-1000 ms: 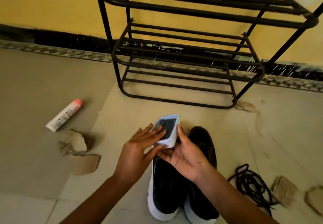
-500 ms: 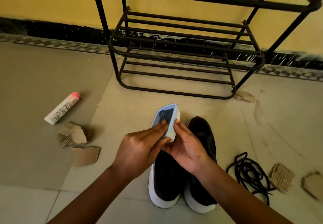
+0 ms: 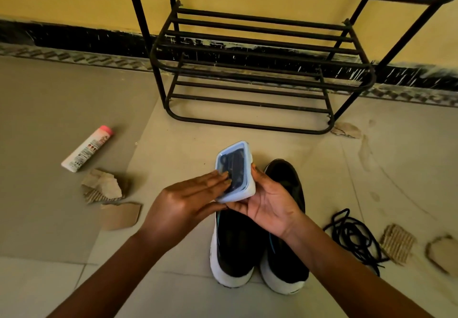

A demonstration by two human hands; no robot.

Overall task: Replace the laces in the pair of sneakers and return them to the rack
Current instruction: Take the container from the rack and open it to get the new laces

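Two black sneakers with white soles stand side by side on the floor, the left sneaker (image 3: 233, 248) and the right sneaker (image 3: 287, 255), partly hidden by my hands. Above them I hold a small white plastic box with a clear blue-rimmed lid (image 3: 235, 169); dark laces show inside it. My right hand (image 3: 270, 201) cups the box from below and the side. My left hand (image 3: 188, 201) lies with its fingers flat on the lid. A loose pile of black laces (image 3: 352, 236) lies on the floor to the right of the sneakers. The black metal rack (image 3: 247, 74) stands against the yellow wall.
A white tube with a pink cap (image 3: 86, 149) lies on the floor at the left. Torn cardboard pieces (image 3: 109, 193) lie left of my hands, and more cardboard scraps (image 3: 396, 243) lie at the right. The rack's visible shelves hold nothing.
The box has tilted more upright in my hands and my left fingers have slid further across its lid. The view has moved closer to the rack.
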